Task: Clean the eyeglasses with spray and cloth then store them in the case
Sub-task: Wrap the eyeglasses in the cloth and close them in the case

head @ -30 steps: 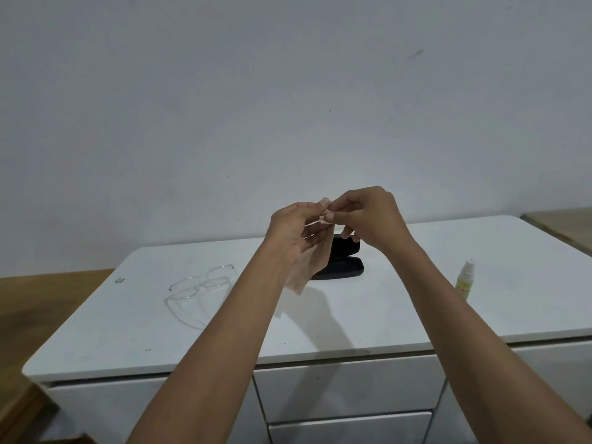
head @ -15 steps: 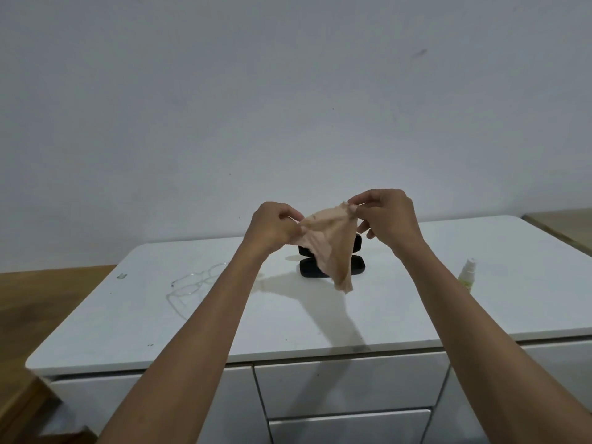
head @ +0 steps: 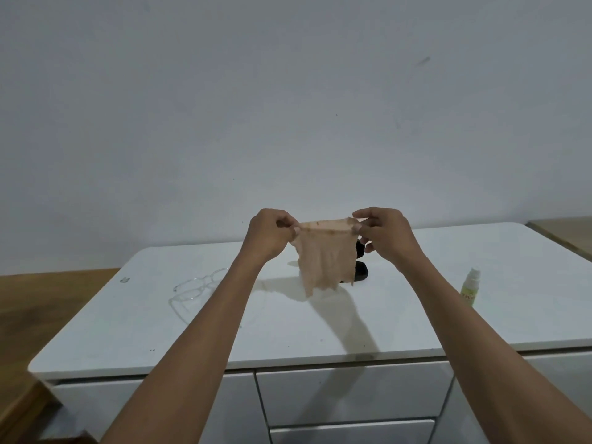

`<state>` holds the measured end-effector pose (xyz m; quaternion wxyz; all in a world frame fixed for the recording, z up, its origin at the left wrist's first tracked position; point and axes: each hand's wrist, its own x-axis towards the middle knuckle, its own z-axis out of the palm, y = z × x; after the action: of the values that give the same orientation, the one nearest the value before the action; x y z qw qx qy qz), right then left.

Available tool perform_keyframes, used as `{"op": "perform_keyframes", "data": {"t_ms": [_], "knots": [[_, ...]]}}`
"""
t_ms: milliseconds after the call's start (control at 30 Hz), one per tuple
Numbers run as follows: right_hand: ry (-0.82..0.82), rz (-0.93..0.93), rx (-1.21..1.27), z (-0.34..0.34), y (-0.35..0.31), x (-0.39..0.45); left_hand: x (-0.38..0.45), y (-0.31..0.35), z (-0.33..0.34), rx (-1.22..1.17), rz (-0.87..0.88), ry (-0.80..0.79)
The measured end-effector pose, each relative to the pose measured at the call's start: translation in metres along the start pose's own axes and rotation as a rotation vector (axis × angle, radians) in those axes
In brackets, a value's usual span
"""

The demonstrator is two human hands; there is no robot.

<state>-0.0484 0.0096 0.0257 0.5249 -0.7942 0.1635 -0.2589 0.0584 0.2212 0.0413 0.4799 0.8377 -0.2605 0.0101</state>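
Note:
A thin peach-coloured cloth [head: 325, 257] hangs spread out above the white cabinet top [head: 320, 322]. My left hand [head: 269, 233] pinches its upper left corner and my right hand [head: 384, 233] pinches its upper right corner. The clear-framed eyeglasses [head: 195, 288] lie on the top at the left, partly behind my left forearm. A black glasses case [head: 360, 270] stands open behind the cloth, mostly hidden by it. A small spray bottle [head: 470, 286] with a white cap and yellow-green label stands upright to the right of my right forearm.
The cabinet stands against a plain grey wall and has white drawers [head: 352, 392] below its front edge. A wooden surface [head: 48, 302] adjoins it on the left and another wooden surface [head: 567, 232] on the right.
My hands have drawn apart, so the cloth went from bunched between them to stretched flat and hanging. The glasses, case and bottle lie as before.

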Motion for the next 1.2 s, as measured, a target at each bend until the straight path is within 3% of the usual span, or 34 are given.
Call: {"op": "perform_keyframes", "data": {"t_ms": [233,500,600,767,933,1067,1200], "knots": [[-0.252,0.035,-0.091,-0.005,-0.002,0.003,0.006,-0.005,-0.007,-0.116,-0.049,-0.053],[-0.08,0.026,0.029,0.003,-0.002,0.008,0.012,-0.011,-0.008,-0.127,-0.008,-0.006],[-0.095,0.008,0.063,-0.001,-0.006,0.007,0.01,-0.01,-0.012,-0.151,0.018,-0.041],[-0.284,0.064,-0.079,-0.013,0.009,-0.005,-0.007,-0.02,-0.016,-0.075,-0.008,-0.297],[-0.649,0.289,-0.419,-0.012,0.034,-0.027,-0.033,-0.05,0.008,0.147,-0.096,-0.653],[-0.82,0.375,-0.606,-0.003,0.046,-0.046,-0.054,-0.065,0.034,0.305,-0.166,-0.753],[-0.87,0.416,-0.586,-0.004,0.041,-0.052,-0.059,-0.058,0.034,0.328,-0.155,-0.834]]}}
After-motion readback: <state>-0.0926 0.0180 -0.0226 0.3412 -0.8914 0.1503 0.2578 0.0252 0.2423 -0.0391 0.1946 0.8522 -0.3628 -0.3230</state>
